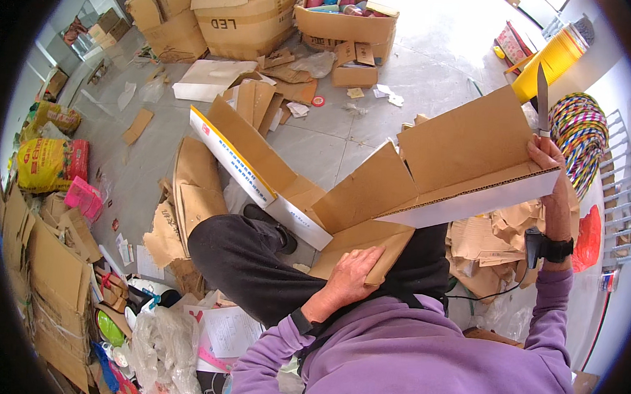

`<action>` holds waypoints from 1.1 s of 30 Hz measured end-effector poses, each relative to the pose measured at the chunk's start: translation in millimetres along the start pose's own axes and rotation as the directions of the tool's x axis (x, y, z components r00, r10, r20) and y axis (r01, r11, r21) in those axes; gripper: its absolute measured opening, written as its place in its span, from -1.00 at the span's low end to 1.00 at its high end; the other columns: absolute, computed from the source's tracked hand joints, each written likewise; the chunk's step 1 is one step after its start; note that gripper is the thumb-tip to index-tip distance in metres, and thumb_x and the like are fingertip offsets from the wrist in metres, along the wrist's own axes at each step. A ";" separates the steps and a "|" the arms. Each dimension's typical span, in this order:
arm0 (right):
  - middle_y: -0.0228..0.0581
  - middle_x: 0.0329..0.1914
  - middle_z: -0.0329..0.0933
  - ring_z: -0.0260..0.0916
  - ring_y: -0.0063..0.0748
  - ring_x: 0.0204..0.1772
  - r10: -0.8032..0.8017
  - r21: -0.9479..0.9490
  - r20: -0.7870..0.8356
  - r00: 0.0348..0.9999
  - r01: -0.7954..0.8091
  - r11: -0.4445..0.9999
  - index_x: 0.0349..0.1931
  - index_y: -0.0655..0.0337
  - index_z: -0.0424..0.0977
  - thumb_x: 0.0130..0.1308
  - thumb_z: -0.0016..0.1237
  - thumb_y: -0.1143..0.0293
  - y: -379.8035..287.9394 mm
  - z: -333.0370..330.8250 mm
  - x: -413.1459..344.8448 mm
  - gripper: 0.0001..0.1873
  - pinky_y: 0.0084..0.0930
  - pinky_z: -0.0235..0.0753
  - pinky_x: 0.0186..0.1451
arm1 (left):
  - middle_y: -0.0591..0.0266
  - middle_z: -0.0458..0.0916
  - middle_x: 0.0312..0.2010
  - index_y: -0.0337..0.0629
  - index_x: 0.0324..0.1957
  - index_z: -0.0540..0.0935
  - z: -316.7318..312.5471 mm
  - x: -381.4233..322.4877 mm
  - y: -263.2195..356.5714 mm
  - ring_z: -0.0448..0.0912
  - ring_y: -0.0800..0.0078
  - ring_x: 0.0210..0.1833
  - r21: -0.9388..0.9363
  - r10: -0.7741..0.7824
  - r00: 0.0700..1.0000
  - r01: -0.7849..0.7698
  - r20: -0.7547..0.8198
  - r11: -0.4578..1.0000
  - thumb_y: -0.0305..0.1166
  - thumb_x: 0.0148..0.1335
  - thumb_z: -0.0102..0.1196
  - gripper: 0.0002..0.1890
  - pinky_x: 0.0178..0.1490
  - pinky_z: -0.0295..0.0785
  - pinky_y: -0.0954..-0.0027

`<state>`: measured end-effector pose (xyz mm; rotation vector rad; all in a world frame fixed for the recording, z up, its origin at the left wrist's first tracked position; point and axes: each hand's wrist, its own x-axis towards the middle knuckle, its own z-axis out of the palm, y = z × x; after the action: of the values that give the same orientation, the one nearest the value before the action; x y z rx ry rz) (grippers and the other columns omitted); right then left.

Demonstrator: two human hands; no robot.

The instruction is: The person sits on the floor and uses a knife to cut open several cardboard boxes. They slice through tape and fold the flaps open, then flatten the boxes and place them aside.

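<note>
Across my lap lies a partly opened cardboard box (366, 191), brown inside and white with printing outside. My left hand (353, 270) grips the near flap, fingers over its edge. At the far right end of the box, my right hand (547, 159) pinches the corner of a panel. That same hand also holds a kitchen knife (542, 98), its blade pointing up and away from the cardboard. One long side panel (233, 156) of the box stretches out to the left, over my knee. Part of the right fingers is hidden behind the panel.
Large cartons (244, 22) stand at the back, one carton (347, 24) filled with colourful items. Flattened cardboard (55, 286) and a clear plastic bag (163, 349) lie at left. Crumpled brown paper (496, 234), a coil of multicoloured rope (579, 134) and stacked yellow buckets (551, 62) are at right.
</note>
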<state>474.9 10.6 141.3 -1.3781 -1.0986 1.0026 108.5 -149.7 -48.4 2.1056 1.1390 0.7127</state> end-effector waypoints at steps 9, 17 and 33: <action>-0.40 -0.33 0.51 0.47 -0.54 -0.31 0.204 0.536 0.013 0.979 -0.179 0.825 -0.16 0.13 0.45 0.29 -0.03 0.30 105.0 -29.5 52.0 -0.82 -0.58 0.51 -0.24 | 0.03 0.47 0.06 -0.18 0.24 0.30 -8.7 3.8 -5.7 0.47 0.09 0.02 0.026 -0.062 0.981 0.068 -0.184 0.997 -0.30 0.03 0.21 -0.32 0.04 0.36 0.18; -0.46 -0.51 0.47 0.41 -0.55 -0.53 0.136 0.622 0.029 0.990 -0.124 0.773 -0.25 0.12 0.44 0.36 -0.18 0.13 94.2 23.5 76.7 -0.73 -0.59 0.42 -0.55 | 0.09 0.57 -0.01 -0.08 0.14 0.46 -47.5 35.8 -20.6 0.54 0.30 0.06 -0.342 -0.381 0.883 0.281 -0.275 0.897 -0.41 0.14 0.15 -0.53 0.07 0.39 0.40; -0.43 -0.48 0.34 0.16 -0.75 -0.58 0.323 -0.106 0.001 0.946 -0.321 0.941 -0.37 0.18 0.39 0.05 0.19 -0.06 114.7 183.8 -63.4 -0.53 -0.78 0.13 -0.62 | 0.06 0.51 0.04 -0.16 0.11 0.44 -2.0 93.8 -22.0 0.48 0.11 0.06 -0.320 -0.212 0.952 0.134 -0.223 0.938 -0.42 0.15 0.06 -0.57 0.11 0.37 0.28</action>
<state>292.3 -12.0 10.6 -1.6740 -0.9674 1.2078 140.5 -58.8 -48.5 1.6685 1.2461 1.0232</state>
